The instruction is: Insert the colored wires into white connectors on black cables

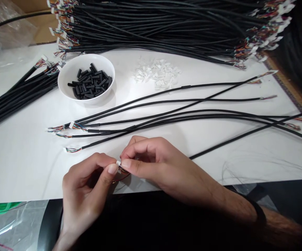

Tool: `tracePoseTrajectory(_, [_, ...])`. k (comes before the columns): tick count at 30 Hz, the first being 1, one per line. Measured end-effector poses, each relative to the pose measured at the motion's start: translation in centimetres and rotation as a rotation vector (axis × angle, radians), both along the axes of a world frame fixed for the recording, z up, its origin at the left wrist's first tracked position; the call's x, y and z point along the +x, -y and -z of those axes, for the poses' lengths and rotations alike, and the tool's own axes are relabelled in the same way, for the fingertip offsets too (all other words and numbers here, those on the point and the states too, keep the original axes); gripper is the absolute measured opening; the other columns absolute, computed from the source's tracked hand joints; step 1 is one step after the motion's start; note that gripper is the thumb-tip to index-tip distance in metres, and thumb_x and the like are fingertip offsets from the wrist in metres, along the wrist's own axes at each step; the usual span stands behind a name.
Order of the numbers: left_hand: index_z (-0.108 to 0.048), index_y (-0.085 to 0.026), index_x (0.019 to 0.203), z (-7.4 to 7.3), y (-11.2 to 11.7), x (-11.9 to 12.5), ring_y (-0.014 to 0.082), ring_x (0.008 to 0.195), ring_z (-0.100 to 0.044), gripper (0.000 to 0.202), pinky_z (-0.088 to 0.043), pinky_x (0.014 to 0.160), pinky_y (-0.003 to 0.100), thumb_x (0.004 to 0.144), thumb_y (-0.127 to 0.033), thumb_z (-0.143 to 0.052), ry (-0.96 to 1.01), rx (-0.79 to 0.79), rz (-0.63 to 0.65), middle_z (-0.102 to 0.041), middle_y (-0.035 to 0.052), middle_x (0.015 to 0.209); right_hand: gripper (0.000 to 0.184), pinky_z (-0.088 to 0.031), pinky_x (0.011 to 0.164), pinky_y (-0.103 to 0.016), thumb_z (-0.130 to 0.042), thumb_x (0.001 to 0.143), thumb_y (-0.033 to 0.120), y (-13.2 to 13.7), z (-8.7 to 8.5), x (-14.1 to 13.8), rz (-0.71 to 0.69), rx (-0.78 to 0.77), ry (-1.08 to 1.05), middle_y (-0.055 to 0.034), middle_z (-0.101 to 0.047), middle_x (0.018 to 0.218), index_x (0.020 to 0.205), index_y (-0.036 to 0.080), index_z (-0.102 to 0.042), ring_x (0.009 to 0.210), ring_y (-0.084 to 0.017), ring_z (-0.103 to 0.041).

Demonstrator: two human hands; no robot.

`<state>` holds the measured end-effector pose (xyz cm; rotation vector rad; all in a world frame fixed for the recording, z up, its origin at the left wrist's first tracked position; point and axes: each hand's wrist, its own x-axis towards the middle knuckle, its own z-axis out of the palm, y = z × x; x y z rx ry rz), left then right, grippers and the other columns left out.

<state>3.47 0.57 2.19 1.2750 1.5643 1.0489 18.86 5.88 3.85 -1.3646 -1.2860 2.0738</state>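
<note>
My left hand [88, 184] and my right hand [148, 160] meet above the front of the white table [25, 174]. Their thumbs and forefingers pinch a small white connector [118, 163] from either side. Thin coloured wires [123, 169] trail from it, partly hidden by my fingers. A black cable [245, 134] runs out from under my right wrist toward the right edge. Just beyond my hands, several black cables with coloured wire ends [140, 122] lie spread across the table.
A white bowl [86, 78] of black tube pieces stands at the back left, beside a scattered heap of small white connector parts [156, 73]. Large bundles of black cables [153, 31] lie along the far side, and another bundle [17, 96] lies at the left.
</note>
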Motion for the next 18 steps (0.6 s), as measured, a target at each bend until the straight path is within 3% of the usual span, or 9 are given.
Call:
tracePoseTrajectory(6, [-0.065,-0.02,0.063,0.0,0.2,0.5,0.0083,0.048,-0.047,0.019,-0.036,0.044,0.02,0.082,-0.023,-0.066,-0.014,0.019,-0.061,-0.057,-0.005,0.054,0.015,-0.046,0.068,-0.027,-0.06,0.084,0.021,0.0,0.2,0.1,-0.03,0.063,0.01,-0.0037,-0.063,0.084,0.073,0.013,-0.067,0.077,-0.014,-0.058])
tracePoseTrajectory(18, [-0.062,-0.019,0.06,0.0,0.0,0.4,0.0097,0.048,-0.041,0.026,-0.032,0.043,0.021,0.081,-0.034,-0.068,0.114,-0.161,-0.123,-0.05,-0.0033,0.052,0.009,-0.052,0.058,-0.019,-0.065,0.073,0.009,1.9,1.1,-0.7,0.256,0.519,0.055,-0.0001,-0.06,0.082,0.069,0.015,-0.068,0.071,-0.009,-0.06])
